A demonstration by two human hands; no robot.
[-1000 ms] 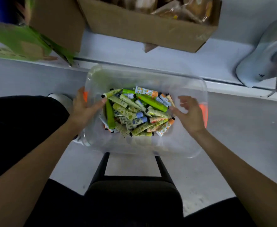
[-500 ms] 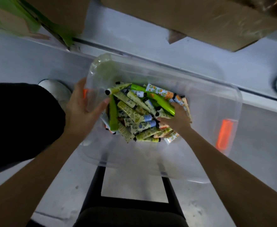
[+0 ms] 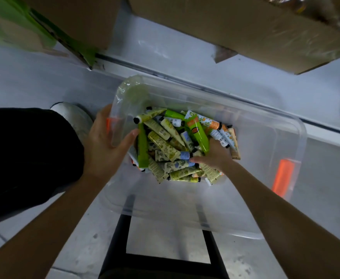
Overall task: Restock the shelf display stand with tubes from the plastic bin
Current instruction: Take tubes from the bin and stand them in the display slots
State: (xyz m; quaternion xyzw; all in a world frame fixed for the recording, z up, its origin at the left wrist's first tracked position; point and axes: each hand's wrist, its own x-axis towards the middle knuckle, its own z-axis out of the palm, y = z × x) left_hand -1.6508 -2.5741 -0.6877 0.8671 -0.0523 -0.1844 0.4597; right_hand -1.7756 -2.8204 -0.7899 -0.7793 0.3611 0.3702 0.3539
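Head view. Clear plastic bin (image 3: 255,200), rounded corners, glossy see-through walls, an orange latch (image 3: 282,177) on its right end and another orange one under the left hand. Bin sits on a black metal frame (image 3: 125,234), pale smooth floor below. Inside, a heap of small soft tubes (image 3: 165,146) piled toward the bin's left half: cream with leaf print, pale blue caps, black caps, some orange-patterned. Two plain bright green tubes stand out, one long one (image 3: 143,150) upright along the heap's left edge, another (image 3: 198,133) slanted across the top right.

Left hand (image 3: 104,146) wraps the bin's left rim, thumb inside against the wall, fingers outside over the latch, closed firmly on the rim. Right hand (image 3: 215,156) is down in the heap at its right side, fingers curled into the tubes, thumb on a blue-capped one; whether it has one gripped, can't tell, fingers are buried.

Versus a second ago: right hand was on the bin's right rim, now it is inside the bin among the tubes. Left hand kept its hold. Camera has tipped lower and closer, right latch now exposed.

Cardboard boxes (image 3: 245,29) at top edge, a green carton (image 3: 14,23) top left, white shoe (image 3: 74,117) and dark trouser leg (image 3: 24,158) left of the bin.
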